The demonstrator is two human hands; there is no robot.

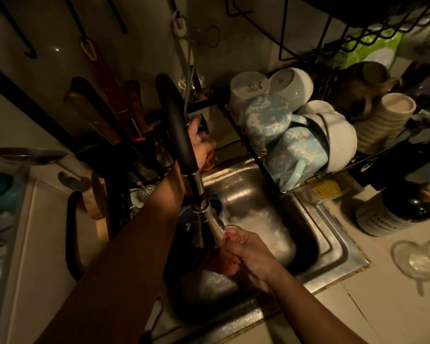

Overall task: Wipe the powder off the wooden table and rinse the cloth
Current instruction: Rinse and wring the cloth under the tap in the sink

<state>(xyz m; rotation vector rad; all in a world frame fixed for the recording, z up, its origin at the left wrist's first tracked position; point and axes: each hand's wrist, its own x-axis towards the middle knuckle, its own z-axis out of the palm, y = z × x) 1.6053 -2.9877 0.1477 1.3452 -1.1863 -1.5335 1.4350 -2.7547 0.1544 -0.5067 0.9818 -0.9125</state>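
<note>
In dim light I stand over a steel sink (333, 247). A tap with a black curved neck (176, 125) ends in a metal spray head (210, 220) over the basin. My right hand (248, 252) sits just under the spray head, closed around a dark reddish cloth (221, 265) that is bunched and mostly hidden by my fingers. My left hand (199, 145) reaches past the tap neck to the back of the sink and is closed on a small black tap lever (203, 125). I cannot make out running water.
A black dish rack (315, 180) with blue mugs and white bowls overhangs the sink's right side. A dark labelled bottle (392, 214) and clear glassware (420, 261) stand on the right counter. Knives and wooden boards (97, 194) crowd the left. A blue bowl (217, 207) sits in the basin.
</note>
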